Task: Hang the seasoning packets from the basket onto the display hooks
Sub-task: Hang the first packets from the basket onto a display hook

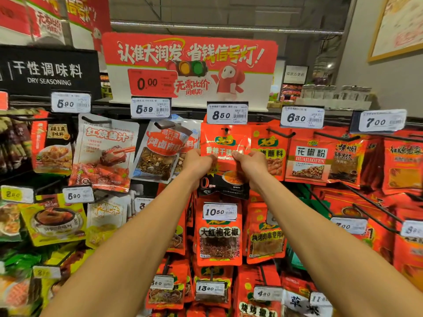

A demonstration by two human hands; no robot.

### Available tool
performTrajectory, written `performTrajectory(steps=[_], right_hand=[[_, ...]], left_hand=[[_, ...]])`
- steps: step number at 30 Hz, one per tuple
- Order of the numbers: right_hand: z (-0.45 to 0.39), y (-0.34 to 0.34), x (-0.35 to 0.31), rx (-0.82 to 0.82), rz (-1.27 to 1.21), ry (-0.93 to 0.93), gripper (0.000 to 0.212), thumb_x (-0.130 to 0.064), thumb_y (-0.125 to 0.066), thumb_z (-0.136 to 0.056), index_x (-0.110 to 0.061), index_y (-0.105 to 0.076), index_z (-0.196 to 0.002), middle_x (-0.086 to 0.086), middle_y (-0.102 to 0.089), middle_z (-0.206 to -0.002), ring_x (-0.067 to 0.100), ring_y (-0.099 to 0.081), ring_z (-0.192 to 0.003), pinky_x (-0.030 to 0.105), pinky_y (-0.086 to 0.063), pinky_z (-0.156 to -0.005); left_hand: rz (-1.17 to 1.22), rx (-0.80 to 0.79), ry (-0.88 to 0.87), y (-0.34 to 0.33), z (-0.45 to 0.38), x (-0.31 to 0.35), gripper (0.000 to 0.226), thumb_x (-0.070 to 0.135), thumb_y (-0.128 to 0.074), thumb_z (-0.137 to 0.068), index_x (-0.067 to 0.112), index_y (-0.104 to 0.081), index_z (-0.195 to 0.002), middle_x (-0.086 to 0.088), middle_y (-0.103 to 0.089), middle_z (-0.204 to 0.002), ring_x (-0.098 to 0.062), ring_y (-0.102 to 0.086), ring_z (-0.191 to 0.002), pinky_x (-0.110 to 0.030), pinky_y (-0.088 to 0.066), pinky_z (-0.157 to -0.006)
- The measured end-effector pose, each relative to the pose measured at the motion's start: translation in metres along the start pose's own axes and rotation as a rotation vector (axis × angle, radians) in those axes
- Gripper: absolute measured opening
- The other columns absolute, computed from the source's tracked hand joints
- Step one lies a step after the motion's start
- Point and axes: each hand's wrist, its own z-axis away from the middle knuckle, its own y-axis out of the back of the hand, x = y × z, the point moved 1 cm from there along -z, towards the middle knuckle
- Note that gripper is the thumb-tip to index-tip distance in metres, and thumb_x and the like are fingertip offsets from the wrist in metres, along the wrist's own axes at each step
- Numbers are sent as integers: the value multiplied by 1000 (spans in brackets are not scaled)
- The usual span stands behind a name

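With the left hand (pixel 198 161) and right hand (pixel 248 161) each pinching a side of the glossy red-and-black seasoning packet (pixel 225 161), its punched hole apparently at the black wire display hook (pixel 226 130) under the 8.50 price tag (pixel 227 113), the person would do well to keep it level and push it straight back.

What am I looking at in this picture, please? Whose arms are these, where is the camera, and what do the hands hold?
There is no machine here: a person wears one camera on the head, so the picture looks forward along their own bare arms. The left hand and the right hand together grip a shiny red and black seasoning packet, at the black metal display hook under the white 8.50 price tag. Around it, other hanging packets fill a shop rack. No basket is in view.
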Motion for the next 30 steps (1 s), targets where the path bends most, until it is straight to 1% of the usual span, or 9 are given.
performTrajectory(steps=[3,6,8,12,15,17,21,27,30], right_hand=[[5,15,7,-15,-11,-16,20,-36,-71,-90,-20,-62,-83,2,-72,-86,20,-67,-79,42,-58,-75],[16,38,7,14,-13,40,10,-32,-67,-92,-23,-64,-90,3,-72,-93,22,-68,-90,44,-55,-84],[30,57,2,4,-3,84,4,-25,-63,-93,-22,-66,-94,5,-75,-98,25,-70,-97,45,-58,-86],[74,97,-6,-159,-82,115,14,-11,-56,-96,-10,-68,-88,4,-73,-66,20,-70,-59,25,-54,-48],[110,131,9,-252,-127,80,18,-5,-54,-95,-8,-65,-81,8,-68,-60,19,-64,-47,22,-49,-42],[130,157,35,-288,-128,32,22,-3,-53,-95,-8,-65,-78,9,-67,-60,20,-63,-46,23,-48,-42],[166,206,120,-312,-99,-179,22,-3,-53,-97,-7,-64,-78,9,-67,-59,19,-63,-46,22,-49,-42],[232,262,292,-279,2,-705,24,-4,-52,-98,-9,-60,-77,7,-60,-56,18,-56,-44,22,-46,-41],[276,286,369,-233,55,-960,18,-2,-51,-95,-5,-63,-82,14,-60,-63,22,-57,-46,22,-43,-46]], left_hand=[[-37,49,-48,16,12,-2,17,24,-69,-93,15,-63,-107,1,-68,-99,-14,-65,-84,-28,-49,-66],[-97,90,-124,32,32,1,29,20,-67,-93,14,-64,-121,-4,-70,-109,-20,-65,-90,-36,-56,-84],[-116,93,-157,38,50,5,15,18,-65,-94,17,-69,-109,-8,-73,-105,-21,-70,-93,-38,-56,-88],[-3,-66,-111,30,94,8,11,18,-61,-99,15,-71,-95,-4,-79,-83,-17,-75,-71,-31,-61,-71],[131,-134,-21,11,131,-3,13,15,-60,-99,11,-70,-93,-10,-76,-81,-17,-71,-62,-25,-57,-58],[165,-143,42,-5,158,-23,13,16,-60,-98,13,-71,-92,-10,-75,-83,-17,-72,-65,-24,-57,-60],[206,-142,231,-42,221,-91,17,12,-56,-99,14,-70,-89,-5,-76,-76,-15,-71,-61,-25,-57,-62],[220,-128,748,-94,316,-237,18,13,-50,-99,16,-63,-88,-2,-62,-76,-16,-56,-62,-23,-47,-55],[153,-48,993,-102,358,-312,10,16,-54,-100,15,-63,-95,-4,-62,-81,-18,-59,-69,-29,-51,-66]])
